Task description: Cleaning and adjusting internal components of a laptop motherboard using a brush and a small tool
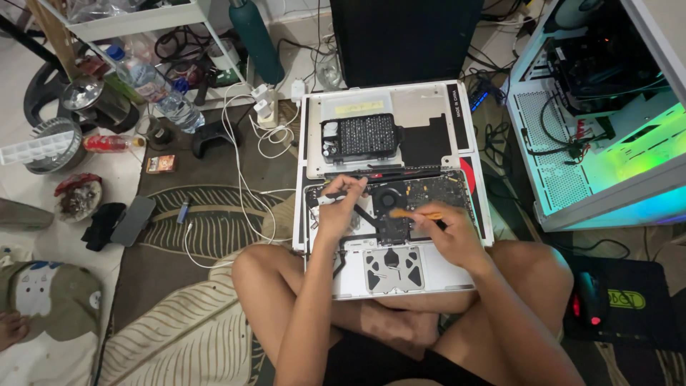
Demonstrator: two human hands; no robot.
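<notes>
**Two grips working over a bare laptop board**

Your right grip [446, 227] is pinching closed around a thin orange-handled brush [416, 214], its bristle end pointing toward 9 o'clock and sitting just beside the round black fan [389, 198]. Your left grip [339, 207] is curling shut on a small white-tipped tool [330, 201], fingers resting on the board's left edge.

The opened laptop [389, 236] is lying across your crossed legs, not on a table, with its detached bottom cover [421, 107] at 12 o'clock on the floor and a black battery pack [361, 136] lying on that cover.

Here is what you are risking:
- You are balancing the laptop on your knees, so a shift of a leg could tip it and drag the brush across small parts.
- You are pressing near loose black cables [364, 213]; a hard stroke could snag or unseat one.
- You are working over carpet [207, 221], which could be building static around exposed circuitry.
- White charging cables [246, 164] at 10 o'clock are trailing close to the board's edge and could catch your left elbow.
- Any loosened screws, too small to see here, could be rolling into the rug.
</notes>
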